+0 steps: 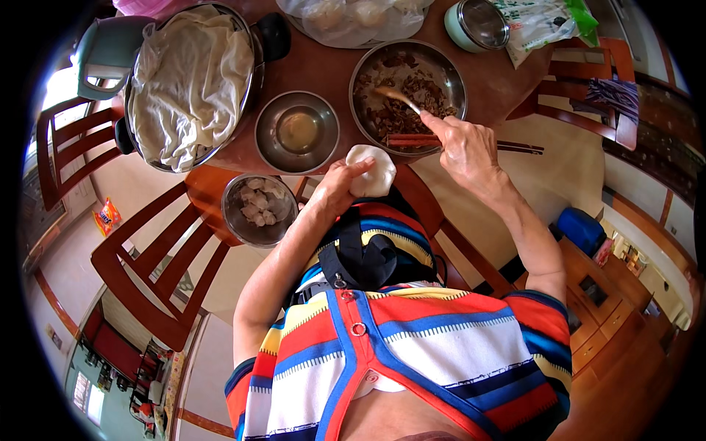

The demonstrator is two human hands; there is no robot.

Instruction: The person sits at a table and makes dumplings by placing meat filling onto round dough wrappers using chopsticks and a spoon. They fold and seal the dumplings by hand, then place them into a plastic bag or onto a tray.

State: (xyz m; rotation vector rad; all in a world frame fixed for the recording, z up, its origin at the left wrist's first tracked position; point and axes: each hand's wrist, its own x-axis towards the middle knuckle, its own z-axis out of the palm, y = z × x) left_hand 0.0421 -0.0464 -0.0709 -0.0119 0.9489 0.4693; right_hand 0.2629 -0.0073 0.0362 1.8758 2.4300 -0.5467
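My left hand (343, 184) holds a flat round of white dough (373, 175), thumb across its face, just beyond the table's near edge. In my right hand (466, 151) is the handle of a spoon (398, 98), which reaches into a wide metal bowl (357, 113). A brown chopped filling (422, 88) covers part of that bowl's bottom. A pair of chopsticks (513, 146) lies across the bowl's near rim, passing under my right hand. Left of the dough, a smaller metal bowl (266, 135) contains a little yellowish liquid (298, 130).
A large pan (249, 93) lined with crumpled cloth (190, 88) stands at the left, near a pale green jug (110, 49). Below it, a bowl of pale lumps (259, 203) rests on a wooden chair (160, 259). Plastic-covered dough pieces (353, 16), a lidded pot (477, 27) and a plastic bag (540, 25) lie farther back.
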